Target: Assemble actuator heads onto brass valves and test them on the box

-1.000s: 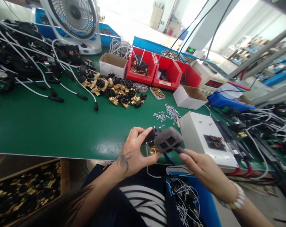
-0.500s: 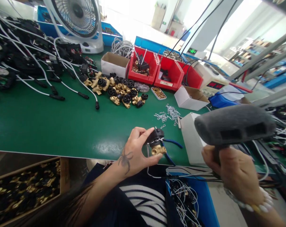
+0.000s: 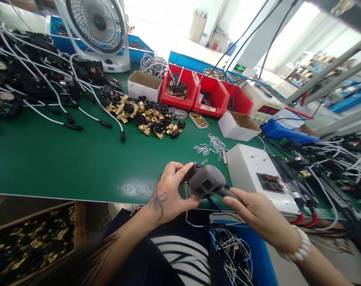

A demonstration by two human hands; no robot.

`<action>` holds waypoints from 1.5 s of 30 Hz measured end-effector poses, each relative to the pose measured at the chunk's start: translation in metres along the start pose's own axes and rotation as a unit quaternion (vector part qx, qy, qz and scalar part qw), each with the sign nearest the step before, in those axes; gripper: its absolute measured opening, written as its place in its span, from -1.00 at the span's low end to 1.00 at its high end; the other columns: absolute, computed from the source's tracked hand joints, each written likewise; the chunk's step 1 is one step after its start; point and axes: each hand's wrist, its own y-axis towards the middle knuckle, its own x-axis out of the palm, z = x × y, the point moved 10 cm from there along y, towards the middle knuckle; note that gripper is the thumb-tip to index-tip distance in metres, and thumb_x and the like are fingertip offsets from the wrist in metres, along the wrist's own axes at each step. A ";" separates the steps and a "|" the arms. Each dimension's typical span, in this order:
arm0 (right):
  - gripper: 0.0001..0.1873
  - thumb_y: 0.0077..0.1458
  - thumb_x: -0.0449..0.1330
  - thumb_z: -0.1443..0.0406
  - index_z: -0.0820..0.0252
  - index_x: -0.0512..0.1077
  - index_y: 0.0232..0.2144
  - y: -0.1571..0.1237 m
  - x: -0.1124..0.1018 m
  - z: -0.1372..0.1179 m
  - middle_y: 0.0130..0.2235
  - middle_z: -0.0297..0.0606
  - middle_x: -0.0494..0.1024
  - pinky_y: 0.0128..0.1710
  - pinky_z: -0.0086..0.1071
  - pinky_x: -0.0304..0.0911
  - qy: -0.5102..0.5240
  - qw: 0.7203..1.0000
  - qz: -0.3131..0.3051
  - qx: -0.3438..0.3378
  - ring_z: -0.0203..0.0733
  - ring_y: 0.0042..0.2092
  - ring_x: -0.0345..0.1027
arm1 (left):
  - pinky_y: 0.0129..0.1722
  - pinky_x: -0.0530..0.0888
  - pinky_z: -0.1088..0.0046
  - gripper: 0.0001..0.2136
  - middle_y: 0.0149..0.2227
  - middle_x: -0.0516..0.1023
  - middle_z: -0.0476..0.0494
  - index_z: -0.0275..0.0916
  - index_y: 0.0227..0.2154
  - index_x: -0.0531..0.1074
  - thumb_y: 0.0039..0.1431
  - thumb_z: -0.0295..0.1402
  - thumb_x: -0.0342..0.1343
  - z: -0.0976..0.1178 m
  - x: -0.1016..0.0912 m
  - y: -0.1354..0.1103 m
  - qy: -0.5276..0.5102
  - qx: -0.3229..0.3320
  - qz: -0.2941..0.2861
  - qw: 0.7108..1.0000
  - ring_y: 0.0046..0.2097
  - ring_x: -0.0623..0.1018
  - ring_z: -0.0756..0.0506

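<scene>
My left hand (image 3: pixel 171 192) is closed around a brass valve with a black top (image 3: pixel 191 173), gripped between thumb and fingers near the table's front edge. Most of its brass body is hidden now by the head of a dark grey hammer (image 3: pixel 208 180). My right hand (image 3: pixel 252 210) grips the hammer's handle. The hammer head covers the valve's right side; whether they touch I cannot tell. Blue-handled pliers, partly covered, lie behind the valve. Small wire clips (image 3: pixel 215 143) are scattered on the green table (image 3: pixel 88 167) beyond my hands.
Brass fittings with black caps (image 3: pixel 152 119) lie in a heap. Red bins (image 3: pixel 212 97), a white box (image 3: pixel 238 126) and a fan (image 3: pixel 99 31) stand behind. To the right is a grey switch box (image 3: pixel 246 163). A blue crate (image 3: pixel 262 254) of cabled parts sits below.
My right hand has brought the hammer down and left, from above the grey switch box onto or just over the valve. My left hand has stayed in place with the valve.
</scene>
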 end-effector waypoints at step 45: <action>-0.35 0.30 -0.18 -0.16 0.11 0.18 -0.62 -0.001 -0.020 0.004 -0.69 -0.40 0.18 -0.62 -0.40 -0.06 0.102 0.990 0.095 0.019 -0.30 -0.65 0.03 | 0.02 0.48 0.15 -0.40 -0.05 0.33 -0.21 -0.24 0.13 0.32 -0.02 -0.27 0.27 0.000 0.001 0.000 0.017 -0.017 -0.008 1.000 -0.01 0.42 -0.18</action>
